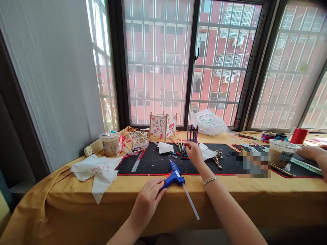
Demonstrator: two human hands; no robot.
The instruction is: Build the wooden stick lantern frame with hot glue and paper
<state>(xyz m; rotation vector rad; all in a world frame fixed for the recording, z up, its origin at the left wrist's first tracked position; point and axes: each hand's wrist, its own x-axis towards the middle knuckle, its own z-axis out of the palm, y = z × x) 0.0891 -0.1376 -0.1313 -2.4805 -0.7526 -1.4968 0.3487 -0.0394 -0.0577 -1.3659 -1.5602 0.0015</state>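
Observation:
My left hand [146,204] rests at the table's front edge, wrapped around the grip of a blue hot glue gun [174,176]. A long clear glue stick [190,200] runs from the back of the gun toward me. My right hand [194,153], with a beaded bracelet [211,180] on its wrist, reaches over a black craft mat [150,163]. Its fingertips pinch a thin stick [183,145] among scattered coloured sticks [178,153]. Whatever lies under that hand is hidden.
A yellow cloth [76,190] covers the table, below barred windows. A paper lantern [163,126], a wooden stick frame [136,141], a plastic cup [109,143], white tissue [95,173] and a white plastic bag [208,122] stand around. Another person's hand [313,153] lies at the far right.

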